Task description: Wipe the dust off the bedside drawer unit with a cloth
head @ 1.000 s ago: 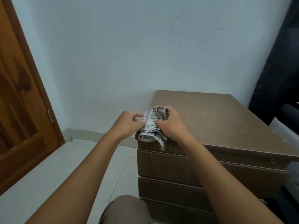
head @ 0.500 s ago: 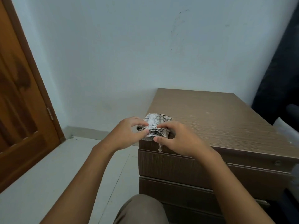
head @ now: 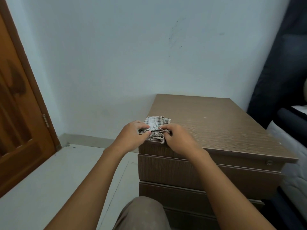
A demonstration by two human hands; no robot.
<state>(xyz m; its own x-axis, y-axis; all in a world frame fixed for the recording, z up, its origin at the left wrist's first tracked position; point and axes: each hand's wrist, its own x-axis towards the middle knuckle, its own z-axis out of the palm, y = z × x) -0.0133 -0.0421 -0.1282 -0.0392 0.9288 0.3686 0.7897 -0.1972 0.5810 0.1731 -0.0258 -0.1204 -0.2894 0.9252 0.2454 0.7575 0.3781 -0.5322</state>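
Note:
A brown wood-grain bedside drawer unit (head: 216, 127) stands against the pale wall, with three drawer fronts facing me. A white checked cloth (head: 155, 126) lies bunched on the near left corner of its top. My left hand (head: 132, 138) pinches the cloth's left side at the unit's edge. My right hand (head: 179, 140) pinches its right side, fingers pressed into the folds. Part of the cloth is hidden under both hands.
A wooden door (head: 18, 117) fills the left side. A bed with a white mattress (head: 294, 146) and dark headboard (head: 282, 67) adjoins the unit on the right. Pale floor (head: 49, 180) lies left of the unit. My knee (head: 142, 213) is at the bottom.
The cloth has gone from held up and hanging over the front edge to lying flatter on the top. Both hands have lowered onto it and keep hold.

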